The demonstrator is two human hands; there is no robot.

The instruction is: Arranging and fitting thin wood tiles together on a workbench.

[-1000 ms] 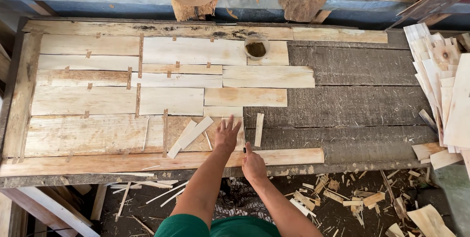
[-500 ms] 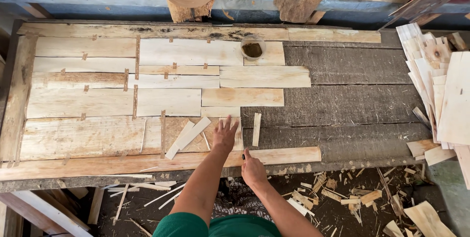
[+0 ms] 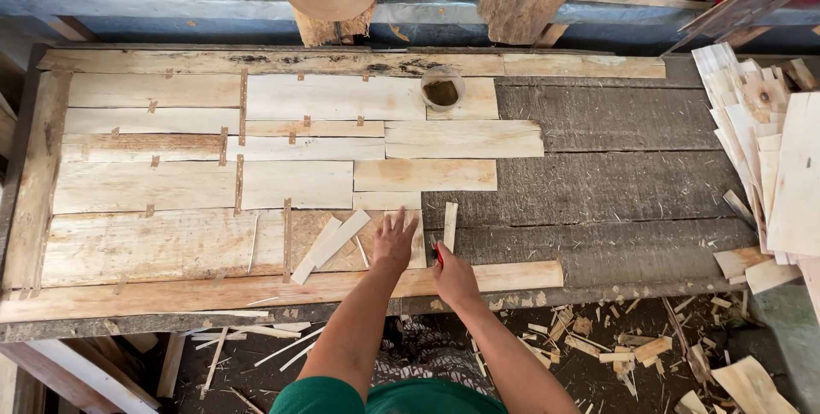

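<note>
The left hand [image 3: 395,241] presses flat, fingers spread, on a veneer sheet [image 3: 154,247]; just beside it the right hand [image 3: 453,276] pinches a red cutter [image 3: 438,253], a narrow strip [image 3: 449,226] above.

No packages, labels, signs or screens appear anywhere at this veneer workbench; only bare wood, loose scraps and plain unmarked surfaces fill the overhead view.
</note>
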